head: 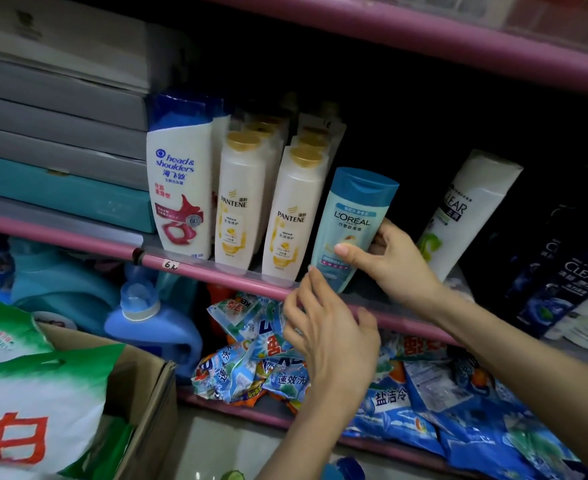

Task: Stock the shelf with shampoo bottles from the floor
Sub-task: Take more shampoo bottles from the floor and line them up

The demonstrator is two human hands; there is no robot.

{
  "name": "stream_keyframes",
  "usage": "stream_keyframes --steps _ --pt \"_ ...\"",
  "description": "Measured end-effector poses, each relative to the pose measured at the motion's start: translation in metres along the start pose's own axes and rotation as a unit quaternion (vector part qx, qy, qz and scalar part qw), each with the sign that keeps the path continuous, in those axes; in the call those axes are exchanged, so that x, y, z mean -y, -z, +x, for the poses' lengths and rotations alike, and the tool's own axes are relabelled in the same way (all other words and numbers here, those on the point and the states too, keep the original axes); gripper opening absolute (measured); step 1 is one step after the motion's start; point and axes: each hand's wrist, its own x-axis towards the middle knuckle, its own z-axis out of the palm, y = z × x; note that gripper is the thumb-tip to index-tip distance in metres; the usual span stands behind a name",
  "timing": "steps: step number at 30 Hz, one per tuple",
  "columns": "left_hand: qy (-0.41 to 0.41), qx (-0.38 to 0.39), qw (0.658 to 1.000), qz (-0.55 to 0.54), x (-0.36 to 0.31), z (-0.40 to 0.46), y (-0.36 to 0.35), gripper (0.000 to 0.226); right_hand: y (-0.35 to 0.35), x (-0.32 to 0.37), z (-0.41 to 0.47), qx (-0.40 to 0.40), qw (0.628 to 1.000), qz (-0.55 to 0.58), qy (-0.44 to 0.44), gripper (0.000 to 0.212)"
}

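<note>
Left hand (327, 327) hovers nearest, fingers loosely spread and holding nothing, just below the shelf rail (216, 271), probably ready to steady. Right hand (393, 261) has its grip around the blue L'Oreal bottle (353, 223), tilted at the shelf front beside the Pantene bottles (294, 216), apparently being seated into the row.

Both forearms bare — no sleeves in view; left hand (327, 336), right hand (394, 261) ungloved — no rings.

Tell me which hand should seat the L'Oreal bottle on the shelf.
Right hand: it already grips the L'Oreal bottle, which stands tilted at the shelf edge. The left hand hovers below, holding nothing.
</note>
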Motion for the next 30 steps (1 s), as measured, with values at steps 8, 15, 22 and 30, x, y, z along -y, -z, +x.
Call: stream_keyframes --steps 8,15,22,30 --pt "-0.001 0.027 0.999 -0.033 0.009 0.011 0.013 0.066 -0.009 -0.030 -0.014 0.019 0.999 -0.032 -0.032 0.034" --pt "-0.021 0.045 0.998 -0.046 0.015 0.013 0.018 0.065 -0.009 -0.032 -0.016 0.020 0.999 -0.032 -0.025 0.031" --pt "-0.044 0.039 0.997 -0.054 0.019 0.014 0.022 0.062 -0.009 -0.027 -0.017 0.023 0.998 -0.036 -0.038 0.034" --pt "-0.123 0.023 0.991 -0.055 0.049 -0.015 0.031 0.037 -0.012 -0.018 -0.061 -0.157 0.982 -0.108 -0.015 0.029"
